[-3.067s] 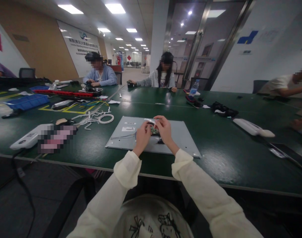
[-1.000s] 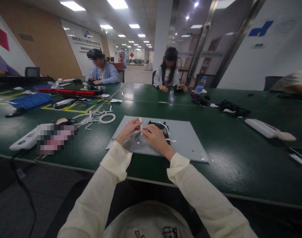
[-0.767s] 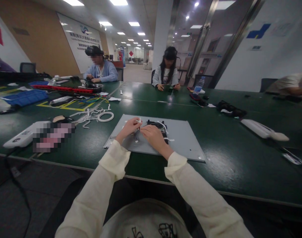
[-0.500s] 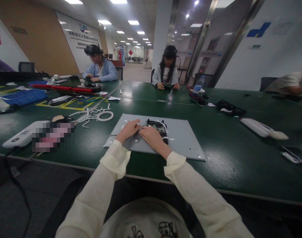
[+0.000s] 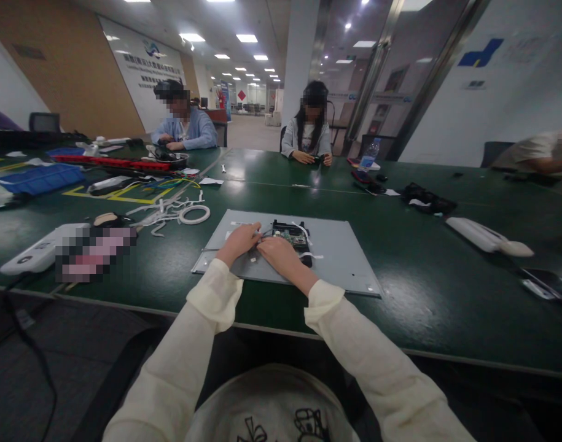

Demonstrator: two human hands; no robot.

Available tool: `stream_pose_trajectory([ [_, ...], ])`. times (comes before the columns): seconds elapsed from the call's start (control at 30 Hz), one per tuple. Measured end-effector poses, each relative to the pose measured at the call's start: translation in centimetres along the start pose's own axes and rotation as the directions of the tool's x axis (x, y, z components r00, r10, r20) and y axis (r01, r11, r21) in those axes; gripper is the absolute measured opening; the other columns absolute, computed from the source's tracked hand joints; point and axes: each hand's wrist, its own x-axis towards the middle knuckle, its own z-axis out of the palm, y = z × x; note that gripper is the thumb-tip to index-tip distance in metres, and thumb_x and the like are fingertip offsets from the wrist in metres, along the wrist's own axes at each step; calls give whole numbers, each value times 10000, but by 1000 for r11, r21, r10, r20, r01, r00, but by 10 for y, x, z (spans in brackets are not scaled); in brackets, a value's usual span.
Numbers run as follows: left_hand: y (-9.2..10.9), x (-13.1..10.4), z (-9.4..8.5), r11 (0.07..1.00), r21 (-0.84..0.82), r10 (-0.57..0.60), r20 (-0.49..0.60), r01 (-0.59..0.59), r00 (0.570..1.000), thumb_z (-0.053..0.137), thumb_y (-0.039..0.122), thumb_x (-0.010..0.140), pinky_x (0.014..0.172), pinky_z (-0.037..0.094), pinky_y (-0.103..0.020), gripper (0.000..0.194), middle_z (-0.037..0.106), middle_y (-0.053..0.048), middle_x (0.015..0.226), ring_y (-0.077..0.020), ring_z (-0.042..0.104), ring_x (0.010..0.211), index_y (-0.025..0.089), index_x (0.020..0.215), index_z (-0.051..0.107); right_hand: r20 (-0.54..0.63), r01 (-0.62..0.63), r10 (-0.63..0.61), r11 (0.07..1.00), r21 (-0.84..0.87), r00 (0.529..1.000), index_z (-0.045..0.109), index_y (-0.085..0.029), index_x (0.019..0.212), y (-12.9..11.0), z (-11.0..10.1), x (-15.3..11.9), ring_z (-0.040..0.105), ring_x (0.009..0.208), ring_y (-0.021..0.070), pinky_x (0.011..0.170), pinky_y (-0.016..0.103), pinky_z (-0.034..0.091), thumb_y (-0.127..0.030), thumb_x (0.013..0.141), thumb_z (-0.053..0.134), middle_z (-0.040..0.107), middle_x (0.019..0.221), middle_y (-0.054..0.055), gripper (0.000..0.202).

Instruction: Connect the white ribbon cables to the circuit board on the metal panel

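Observation:
A flat grey panel point(image 5: 340, 258) lies on the green table before me, carrying a small green circuit board point(image 5: 295, 237) in a black frame. Strips of white tape point(image 5: 314, 256) stick to the panel around the board. My left hand point(image 5: 240, 241) rests over the panel's left part, its thumb and fingers pinched together. My right hand point(image 5: 281, 256) reaches in just left of the board, fingers curled, covering part of the frame. A thin dark cable point(image 5: 266, 233) runs between the fingertips of both hands, which are closed on it; the exact grip is partly hidden.
Left of the panel lie a roll of white tape point(image 5: 195, 214), loose white strips point(image 5: 163, 207), a white power bank-like device point(image 5: 43, 248) and a blue tray point(image 5: 41, 179). A white device point(image 5: 476, 233) is at right. Two people point(image 5: 308, 132) sit opposite; a water bottle point(image 5: 369, 155) stands nearby.
My hands stay almost in place, with the right fingers shifted very slightly at the cable. The whole view has moved a little. The person opposite has tilted the dark object in their hands.

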Motion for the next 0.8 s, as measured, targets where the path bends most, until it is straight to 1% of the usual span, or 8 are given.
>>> stream_pose_trajectory([
  [0.1,0,1,1,999,38,-16,-7,16,1000,466,312,835,720,381,-284,184,618,-90,836,-225,572,832,186,947,536,-15,24,-24,1000,10,1000,633,-126,840,-1,1,-1,573,893,165,888,295,364,-171,872,434,649,881,85,207],
  [0.2,0,1,2,996,78,-52,-13,53,999,468,321,833,701,376,-281,177,614,-88,837,-220,568,824,183,920,535,-33,60,-59,998,3,998,627,-122,864,-3,0,-4,575,873,160,989,330,282,-157,863,424,653,862,87,207],
  [0.3,1,2,3,989,111,-93,-8,94,996,468,331,830,675,371,-279,174,614,-87,835,-221,569,813,181,891,535,-41,75,-75,997,-6,996,621,-118,869,-6,-1,-7,576,838,158,1016,341,247,-172,862,419,651,843,92,210],
  [0.4,2,5,4,984,115,-136,0,136,991,456,347,837,664,366,-277,182,615,-84,829,-219,572,809,185,866,535,-52,82,-82,997,-5,995,621,-117,848,-8,-3,-9,573,834,160,997,331,270,-198,864,420,645,848,96,218],
  [0.57,4,9,3,984,53,-171,14,170,985,456,355,841,669,364,-274,180,617,-82,810,-218,575,808,192,846,532,-49,73,-72,997,24,996,620,-117,869,-10,-4,-11,562,863,177,886,319,354,-222,870,412,638,864,104,233],
  [0.67,5,10,0,981,36,-194,34,193,980,475,349,834,667,363,-259,159,620,-71,806,-209,577,813,201,853,528,-40,65,-63,997,43,997,617,-115,881,-10,-4,-11,560,870,176,855,311,364,-223,871,410,635,874,107,234],
  [0.8,3,10,-3,986,21,-164,52,163,985,465,359,839,659,359,-251,164,625,-65,817,-202,580,801,208,862,525,-33,58,-57,997,53,998,614,-113,871,-11,-4,-12,557,871,171,855,307,360,-215,870,413,632,883,108,226],
])
